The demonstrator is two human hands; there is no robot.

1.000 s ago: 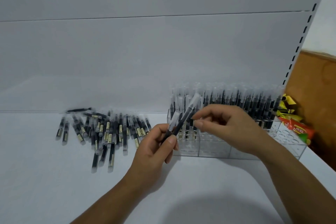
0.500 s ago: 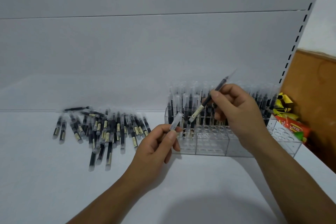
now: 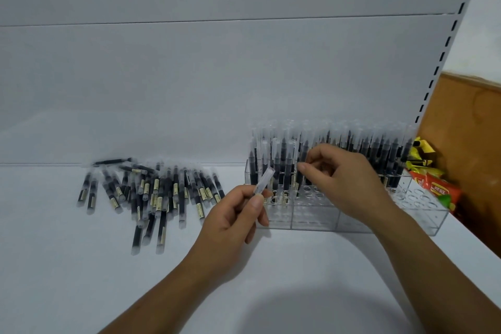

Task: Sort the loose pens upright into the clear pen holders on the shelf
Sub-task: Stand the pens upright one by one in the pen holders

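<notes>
My left hand (image 3: 233, 214) pinches a clear plastic pen cap (image 3: 263, 180). My right hand (image 3: 344, 182) pinches a black pen (image 3: 299, 183) upright in the clear acrylic pen holders (image 3: 352, 225) near the white shelf's (image 3: 81, 279) right edge. Loose black pens (image 3: 151, 192) lie heaped at its back left.

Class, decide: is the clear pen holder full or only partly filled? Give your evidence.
Partly filled: pens stand upright in the holder's back rows; front holes gape empty.

Bare shelf (image 3: 67, 279) in front & btwn pen pile (image 3: 151, 192) and pen holders (image 3: 311, 217), upright pens (image 3: 379, 149) block holder rear, snack packs (image 3: 436, 190) crowd rt end.
</notes>
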